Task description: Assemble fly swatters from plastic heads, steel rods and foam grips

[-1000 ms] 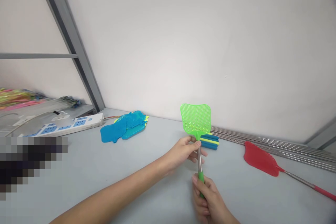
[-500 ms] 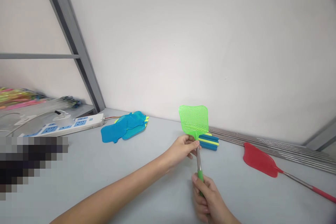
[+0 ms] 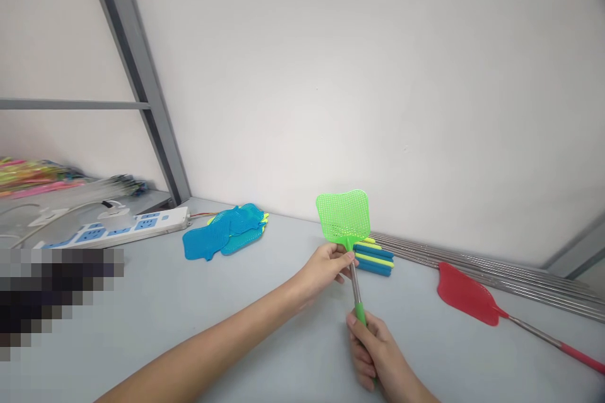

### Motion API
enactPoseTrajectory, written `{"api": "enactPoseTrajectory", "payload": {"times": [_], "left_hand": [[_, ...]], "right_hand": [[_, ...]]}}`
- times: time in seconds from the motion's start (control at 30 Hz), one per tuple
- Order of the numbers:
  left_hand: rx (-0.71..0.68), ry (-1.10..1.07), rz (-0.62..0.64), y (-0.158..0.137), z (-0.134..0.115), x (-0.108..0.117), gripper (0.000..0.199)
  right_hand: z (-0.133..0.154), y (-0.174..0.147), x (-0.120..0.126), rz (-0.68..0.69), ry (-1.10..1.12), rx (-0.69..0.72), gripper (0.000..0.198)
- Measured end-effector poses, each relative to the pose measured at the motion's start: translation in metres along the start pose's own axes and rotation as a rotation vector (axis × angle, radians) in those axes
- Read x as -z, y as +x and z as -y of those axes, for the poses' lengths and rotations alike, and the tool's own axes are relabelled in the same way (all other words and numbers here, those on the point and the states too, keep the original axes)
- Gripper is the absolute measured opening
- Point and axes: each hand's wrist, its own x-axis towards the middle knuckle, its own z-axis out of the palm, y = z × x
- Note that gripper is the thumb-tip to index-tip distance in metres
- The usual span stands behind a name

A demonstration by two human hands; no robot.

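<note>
A bright green fly swatter [image 3: 344,215] is held upright between both hands, its mesh head at the top and a short metal shaft below. My left hand [image 3: 331,262] pinches it at the neck, just under the head. Lower down, my right hand [image 3: 374,352] is wrapped round the green grip. Behind the swatter lie several blue and yellow handle grips [image 3: 375,259], partly hidden by my left hand. To the right rests a red fly swatter [image 3: 470,293] with a metal shaft and red grip.
Blue and yellow swatter heads [image 3: 227,231] are piled at the left on the grey table [image 3: 265,289]. Beside them is a white power strip [image 3: 137,225] with cords. Long metal rods [image 3: 472,258] lie along the wall. A grey metal frame [image 3: 142,69] stands at the left.
The head of the green swatter has tilted slightly to the left, with my left hand still at its neck. My right hand keeps its hold on the grip. The view has shifted slightly.
</note>
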Motion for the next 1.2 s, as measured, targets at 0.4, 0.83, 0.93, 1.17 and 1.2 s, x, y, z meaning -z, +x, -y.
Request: {"api": "enactPoseTrajectory", "payload": {"times": [0.4, 0.83, 0.93, 1.17, 1.2], "left_hand": [[0.077, -0.030, -0.057, 0.009, 0.014, 0.005, 0.032], [0.148, 0.002, -0.020, 0.016, 0.027, 0.008, 0.033], [0.174, 0.066, 0.016, 0.016, 0.030, 0.009, 0.034], [0.113, 0.346, 0.102, 0.014, 0.030, 0.015, 0.037], [0.095, 0.389, 0.102, 0.014, 0.029, 0.016, 0.037]], "right_hand": [[0.001, 0.003, 0.005, 0.063, 0.040, -0.078, 0.033], [0.013, -0.006, 0.001, -0.010, 0.037, -0.151, 0.028], [0.015, -0.007, 0.002, 0.012, 0.038, -0.164, 0.026], [0.017, -0.006, 0.004, 0.058, 0.028, -0.186, 0.025], [0.017, -0.006, 0.004, 0.062, 0.024, -0.189, 0.025]]}}
